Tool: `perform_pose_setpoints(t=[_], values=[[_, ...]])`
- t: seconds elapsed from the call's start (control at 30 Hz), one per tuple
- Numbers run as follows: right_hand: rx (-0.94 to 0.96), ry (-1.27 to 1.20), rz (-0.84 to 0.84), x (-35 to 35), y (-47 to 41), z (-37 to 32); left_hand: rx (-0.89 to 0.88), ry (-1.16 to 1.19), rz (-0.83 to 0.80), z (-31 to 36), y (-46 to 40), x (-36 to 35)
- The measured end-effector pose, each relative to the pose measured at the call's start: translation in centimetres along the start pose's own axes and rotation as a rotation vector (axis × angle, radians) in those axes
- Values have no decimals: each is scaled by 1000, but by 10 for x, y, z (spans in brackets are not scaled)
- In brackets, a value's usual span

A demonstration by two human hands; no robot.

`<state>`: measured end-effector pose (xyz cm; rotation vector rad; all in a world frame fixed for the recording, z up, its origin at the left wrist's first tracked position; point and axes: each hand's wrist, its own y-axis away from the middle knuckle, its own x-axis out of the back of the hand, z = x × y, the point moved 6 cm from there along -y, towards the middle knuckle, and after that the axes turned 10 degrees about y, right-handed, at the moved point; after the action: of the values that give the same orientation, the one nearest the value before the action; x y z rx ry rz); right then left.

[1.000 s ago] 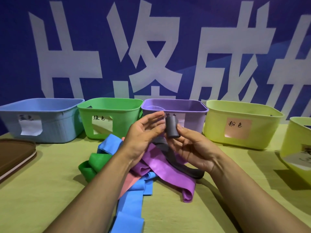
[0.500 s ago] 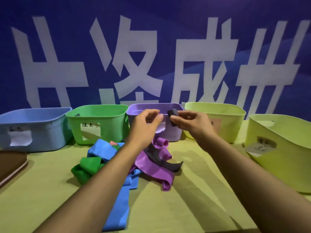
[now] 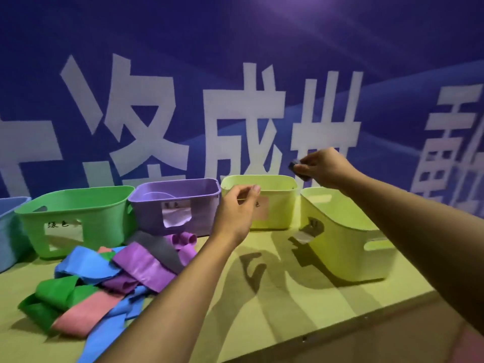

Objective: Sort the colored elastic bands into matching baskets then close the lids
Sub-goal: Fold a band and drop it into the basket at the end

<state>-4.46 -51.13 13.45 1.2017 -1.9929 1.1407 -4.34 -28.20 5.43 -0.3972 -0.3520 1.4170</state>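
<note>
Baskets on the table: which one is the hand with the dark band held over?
The right hand pinches the rolled grey band above the rightmost yellow-green basket, the tilted one, not its upright twin beside the purple basket.

**Row of five baskets, band heap front left**

Surface [image 3: 288,310] runs up to a banner [image 3: 235,74] standing behind everything.

Along the back edge, left to right:
- far-left basket [image 3: 10,231], cut by the frame edge
- second basket [image 3: 78,205]
- middle basket [image 3: 183,205]
- fourth basket [image 3: 277,205]
- end basket [image 3: 340,244], turned at an angle and nearer than the others

Neighbours stand just beside each other.

Heap of bands [image 3: 110,279] lies on the surface before the second and middle baskets, strips overlapping.

Left hand [image 3: 235,208] hangs before the fourth basket's left front. Right hand [image 3: 324,166] is raised above the fourth and end baskets, rolled band [image 3: 297,166] in its fingers.
</note>
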Motion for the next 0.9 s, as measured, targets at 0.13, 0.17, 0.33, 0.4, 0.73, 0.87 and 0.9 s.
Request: perform_pose_setpoints(t=[0.13,0.17,0.33,0.4,0.73,0.87,0.9], values=[[-212,131,-41,5,-19,59,24,6,-40,-4,1,-24],[-263,168,-76,2,-21,71,27,4,-47,-6,0,-28],[-364,242,-248,-31,-20,100,56,29,-51,-13,2,-33],[-378,281,-323,-44,-20,105,54,30,-40,-17,3,-30],[-369,203,-300,-53,-31,109,58,-37,2,-38,-1,5],[-204,73,-177,-41,-28,70,51,-46,14,-29,1,17],[-157,52,-167,-39,-24,55,53,-59,11,-27,1,20]])
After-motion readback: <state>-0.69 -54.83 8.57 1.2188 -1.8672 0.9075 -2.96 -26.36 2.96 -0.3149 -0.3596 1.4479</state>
